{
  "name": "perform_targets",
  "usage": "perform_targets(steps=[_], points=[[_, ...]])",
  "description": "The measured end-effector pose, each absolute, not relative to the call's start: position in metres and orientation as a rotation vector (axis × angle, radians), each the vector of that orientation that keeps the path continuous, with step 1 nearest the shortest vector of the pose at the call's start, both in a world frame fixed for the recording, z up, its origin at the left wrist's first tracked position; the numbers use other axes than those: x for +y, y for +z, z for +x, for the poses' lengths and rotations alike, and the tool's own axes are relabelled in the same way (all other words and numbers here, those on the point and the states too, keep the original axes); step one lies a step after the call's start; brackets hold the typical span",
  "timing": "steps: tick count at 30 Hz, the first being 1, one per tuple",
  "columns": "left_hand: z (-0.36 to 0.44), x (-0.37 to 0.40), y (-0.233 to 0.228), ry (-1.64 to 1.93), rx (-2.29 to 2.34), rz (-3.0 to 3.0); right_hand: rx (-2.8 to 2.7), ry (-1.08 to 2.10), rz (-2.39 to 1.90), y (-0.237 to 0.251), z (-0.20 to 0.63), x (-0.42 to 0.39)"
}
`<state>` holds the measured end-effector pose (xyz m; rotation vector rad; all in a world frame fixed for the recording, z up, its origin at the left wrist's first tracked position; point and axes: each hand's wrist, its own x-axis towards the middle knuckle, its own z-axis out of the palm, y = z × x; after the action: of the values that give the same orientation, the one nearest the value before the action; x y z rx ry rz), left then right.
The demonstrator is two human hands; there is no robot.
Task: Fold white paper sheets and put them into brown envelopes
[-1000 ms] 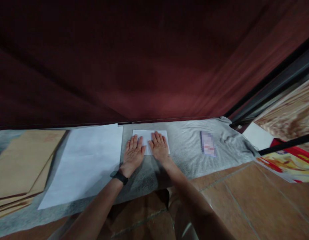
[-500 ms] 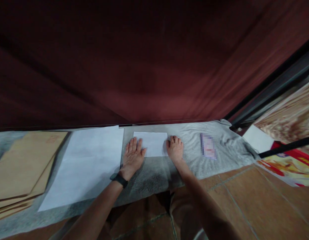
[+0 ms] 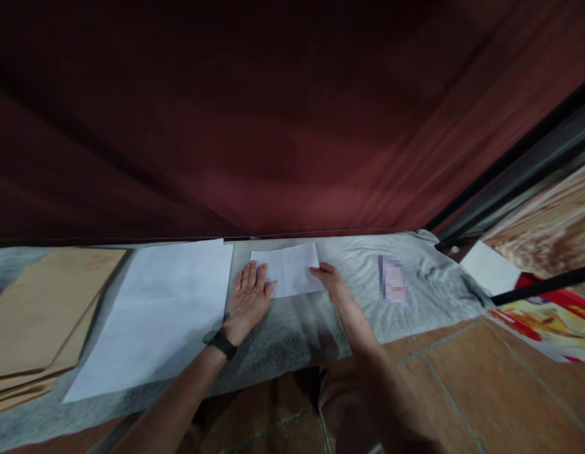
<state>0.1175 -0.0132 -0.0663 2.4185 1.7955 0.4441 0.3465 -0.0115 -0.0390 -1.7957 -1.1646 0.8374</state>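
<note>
A small white sheet of paper (image 3: 292, 271), seemingly folded, lies on the grey cloth in front of me. My left hand (image 3: 249, 293) rests flat across its left end, fingers outstretched. At the right edge, my right hand (image 3: 329, 277) pinches the paper between thumb and fingers, and that end is lifted a little off the cloth. Left of my left hand is a larger stack or sheet of white paper (image 3: 164, 302). Farther left lie several brown envelopes (image 3: 41, 309), piled unevenly.
Grey cloth (image 3: 292, 334) covers the long narrow surface. A blurred-out small purplish item (image 3: 394, 281) lies at the right. Dark red fabric (image 3: 292, 157) hangs behind. Black bars (image 3: 543, 284), a colourful printed box (image 3: 552, 321) and tiled floor (image 3: 453, 378) are to the right.
My right hand has gone from lying over the paper's right edge to pinching it, and that end has risen slightly. My left hand stays flat on the left end.
</note>
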Motion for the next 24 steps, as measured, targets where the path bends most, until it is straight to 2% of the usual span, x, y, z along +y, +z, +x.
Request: perform_targets(steps=[2,5,7,9,11,13,16,20,24], points=[[0.117,-0.008,-0.06,0.543,1.776,2.301,-1.127,0.739,-1.711,-0.022,0.351,-0.012],[0.112,0.002,-0.044,0.873,1.728,2.057,-1.136,0.287,-1.528,0.006,0.356,-0.02],[0.107,0.007,-0.03,1.164,1.649,1.907,-1.322,0.097,-1.47,0.017,0.353,-0.029],[0.1,0.008,-0.014,1.458,1.522,1.795,-1.615,0.062,-1.366,0.018,0.344,-0.039],[0.094,0.008,0.001,1.603,1.379,1.734,-1.926,0.111,-1.269,0.01,0.329,-0.05],[0.088,0.006,0.01,1.519,1.247,1.75,-2.201,0.16,-1.237,-0.002,0.313,-0.061],[0.084,0.001,0.006,1.087,1.085,1.916,-2.494,0.3,-1.232,-0.016,0.297,-0.076],[0.089,-0.014,-0.028,0.485,0.98,2.268,-2.584,0.517,-1.211,-0.021,0.301,-0.088],[0.093,-0.035,-0.053,0.28,0.955,2.582,-2.604,0.65,-1.155,-0.021,0.318,-0.092]])
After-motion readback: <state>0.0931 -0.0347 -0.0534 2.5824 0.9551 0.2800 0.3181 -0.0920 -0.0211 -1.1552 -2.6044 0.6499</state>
